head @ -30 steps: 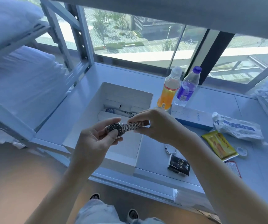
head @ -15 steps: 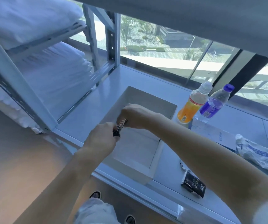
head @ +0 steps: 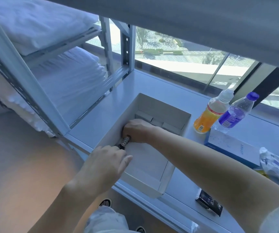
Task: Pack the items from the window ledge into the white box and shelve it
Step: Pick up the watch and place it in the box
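watch (head: pixel 125 142) between both hands, seemingly inside box (head: pixel 167 172)

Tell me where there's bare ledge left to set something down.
Bare ledge runs between the white box, the shelf frame and the window. A smaller patch lies between the box's right wall and the black packet. Right of the box it is crowded: orange bottle, purple bottle, blue carton, plastic bag.

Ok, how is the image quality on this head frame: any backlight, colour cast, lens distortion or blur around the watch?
Head view: strong daylight through the window backlights the scene; a bluish cast tints the ledge and white box; the wide-angle lens bows the shelf frame; the watch is small, mostly hidden between the left hand and right hand, its dial unreadable.
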A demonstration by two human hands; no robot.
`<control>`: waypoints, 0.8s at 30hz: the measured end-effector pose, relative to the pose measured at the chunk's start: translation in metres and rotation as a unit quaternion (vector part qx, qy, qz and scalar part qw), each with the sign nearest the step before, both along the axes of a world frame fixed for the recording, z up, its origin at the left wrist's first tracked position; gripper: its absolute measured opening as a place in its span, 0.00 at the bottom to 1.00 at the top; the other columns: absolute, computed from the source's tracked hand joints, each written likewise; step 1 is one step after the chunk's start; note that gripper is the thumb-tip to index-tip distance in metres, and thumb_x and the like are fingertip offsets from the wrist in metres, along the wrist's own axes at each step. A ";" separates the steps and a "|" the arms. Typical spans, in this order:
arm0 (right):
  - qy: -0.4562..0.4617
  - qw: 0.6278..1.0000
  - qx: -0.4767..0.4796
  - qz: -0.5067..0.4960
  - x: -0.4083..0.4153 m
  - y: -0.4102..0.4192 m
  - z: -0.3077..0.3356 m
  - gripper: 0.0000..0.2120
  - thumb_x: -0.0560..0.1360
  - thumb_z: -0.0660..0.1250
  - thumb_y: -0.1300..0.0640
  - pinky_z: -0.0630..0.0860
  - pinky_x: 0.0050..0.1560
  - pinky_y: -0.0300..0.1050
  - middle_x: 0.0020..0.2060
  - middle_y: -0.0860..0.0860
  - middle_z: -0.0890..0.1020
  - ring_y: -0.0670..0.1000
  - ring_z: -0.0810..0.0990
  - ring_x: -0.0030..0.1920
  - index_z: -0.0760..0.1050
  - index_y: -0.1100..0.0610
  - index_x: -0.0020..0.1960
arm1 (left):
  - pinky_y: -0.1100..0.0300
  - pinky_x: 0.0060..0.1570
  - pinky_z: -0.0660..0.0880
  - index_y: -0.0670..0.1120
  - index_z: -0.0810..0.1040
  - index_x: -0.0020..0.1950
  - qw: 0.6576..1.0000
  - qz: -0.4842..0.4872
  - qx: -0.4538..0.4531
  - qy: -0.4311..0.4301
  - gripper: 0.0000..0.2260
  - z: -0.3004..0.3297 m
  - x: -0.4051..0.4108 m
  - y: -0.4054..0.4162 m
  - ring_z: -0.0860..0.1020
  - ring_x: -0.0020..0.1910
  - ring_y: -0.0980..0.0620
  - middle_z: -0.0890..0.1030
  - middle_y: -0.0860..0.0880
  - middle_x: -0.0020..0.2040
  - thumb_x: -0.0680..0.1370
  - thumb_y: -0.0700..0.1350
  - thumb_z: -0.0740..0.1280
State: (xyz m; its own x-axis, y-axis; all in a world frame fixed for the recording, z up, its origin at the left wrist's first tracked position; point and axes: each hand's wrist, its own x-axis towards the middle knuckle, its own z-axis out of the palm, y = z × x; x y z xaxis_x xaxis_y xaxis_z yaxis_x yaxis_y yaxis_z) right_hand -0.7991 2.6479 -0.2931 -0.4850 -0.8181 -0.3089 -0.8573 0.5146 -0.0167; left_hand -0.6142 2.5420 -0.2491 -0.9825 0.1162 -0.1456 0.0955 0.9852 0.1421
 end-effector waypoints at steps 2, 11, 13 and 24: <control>0.010 1.000 0.002 0.002 -0.005 0.005 0.001 0.07 0.72 0.74 0.59 0.76 0.41 0.45 0.46 0.50 0.84 0.55 0.81 0.48 0.83 0.53 0.50 | 0.54 0.55 0.69 0.55 0.76 0.48 0.999 0.008 -0.010 0.029 0.33 -0.003 0.003 0.002 0.76 0.50 0.53 0.79 0.56 0.45 0.80 0.65 0.33; -0.056 0.997 0.001 -0.050 0.014 0.062 0.024 0.28 0.76 0.65 0.65 0.75 0.67 0.51 0.72 0.48 0.76 0.54 0.75 0.71 0.73 0.49 0.75 | 0.51 0.52 0.70 0.54 0.81 0.40 0.988 0.017 0.000 0.154 0.28 -0.024 0.006 0.006 0.78 0.43 0.52 0.82 0.56 0.39 0.86 0.58 0.45; -0.100 0.993 0.031 -0.046 0.031 0.065 0.017 0.33 0.75 0.63 0.66 0.75 0.66 0.56 0.75 0.47 0.72 0.56 0.75 0.70 0.66 0.48 0.79 | 0.51 0.53 0.69 0.54 0.82 0.41 0.985 0.019 0.013 0.173 0.27 -0.029 0.006 0.007 0.78 0.42 0.52 0.82 0.56 0.39 0.86 0.57 0.46; -0.084 0.991 0.107 -0.013 0.046 0.037 0.004 0.37 0.74 0.62 0.65 0.78 0.61 0.58 0.75 0.50 0.65 0.60 0.75 0.68 0.58 0.46 0.80 | 0.51 0.58 0.68 0.52 0.84 0.40 0.952 0.049 0.091 0.288 0.19 -0.046 0.007 0.011 0.79 0.46 0.53 0.84 0.59 0.44 0.82 0.48 0.56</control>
